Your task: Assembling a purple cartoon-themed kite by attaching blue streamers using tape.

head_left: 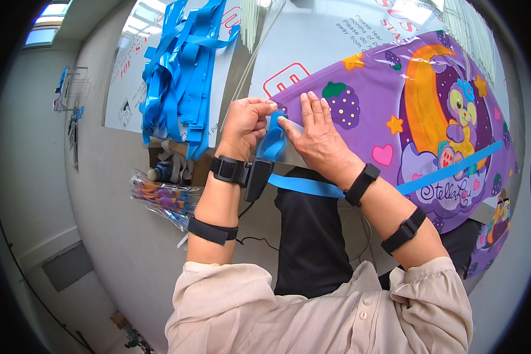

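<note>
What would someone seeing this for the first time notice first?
Probably the big purple sheet across the right, with its orange moon. Next, the heap of bright blue ribbons at upper left. Between them, the left hand and right hand flank a blue loop near the sheet's left corner.

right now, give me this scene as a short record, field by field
left hand: fingers curled at the corner of the purple sheet, grip unclear
right hand: open, fingers extended over the sheet
blue loop: between the hands
long blue strip: passes beneath the right forearm, across the sheet
blue ribbon bundle: left of both hands
</note>
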`<control>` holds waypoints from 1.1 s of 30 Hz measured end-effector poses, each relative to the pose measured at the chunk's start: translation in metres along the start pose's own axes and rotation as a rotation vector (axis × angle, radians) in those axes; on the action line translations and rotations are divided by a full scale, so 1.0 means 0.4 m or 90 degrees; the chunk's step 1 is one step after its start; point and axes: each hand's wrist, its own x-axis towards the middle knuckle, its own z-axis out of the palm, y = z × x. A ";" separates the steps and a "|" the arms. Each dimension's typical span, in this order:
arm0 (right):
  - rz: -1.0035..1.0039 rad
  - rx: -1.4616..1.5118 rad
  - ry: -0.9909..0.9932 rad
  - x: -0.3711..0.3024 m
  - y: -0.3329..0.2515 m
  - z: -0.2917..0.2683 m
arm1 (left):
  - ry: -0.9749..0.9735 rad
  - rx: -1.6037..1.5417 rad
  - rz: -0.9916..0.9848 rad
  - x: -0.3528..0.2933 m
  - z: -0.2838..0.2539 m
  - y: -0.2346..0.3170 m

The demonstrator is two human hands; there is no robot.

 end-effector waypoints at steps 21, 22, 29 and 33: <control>0.002 -0.011 -0.015 0.001 0.001 -0.006 | 0.136 0.054 0.042 -0.003 0.047 -0.039; 0.002 -0.013 -0.018 0.001 0.001 -0.006 | 0.145 0.059 0.055 -0.004 0.050 -0.041; 0.001 -0.009 -0.011 0.001 0.002 -0.002 | 0.185 0.108 0.094 0.001 0.059 -0.044; 0.002 -0.010 -0.019 0.001 0.003 -0.003 | 0.183 0.110 0.103 0.007 0.057 -0.049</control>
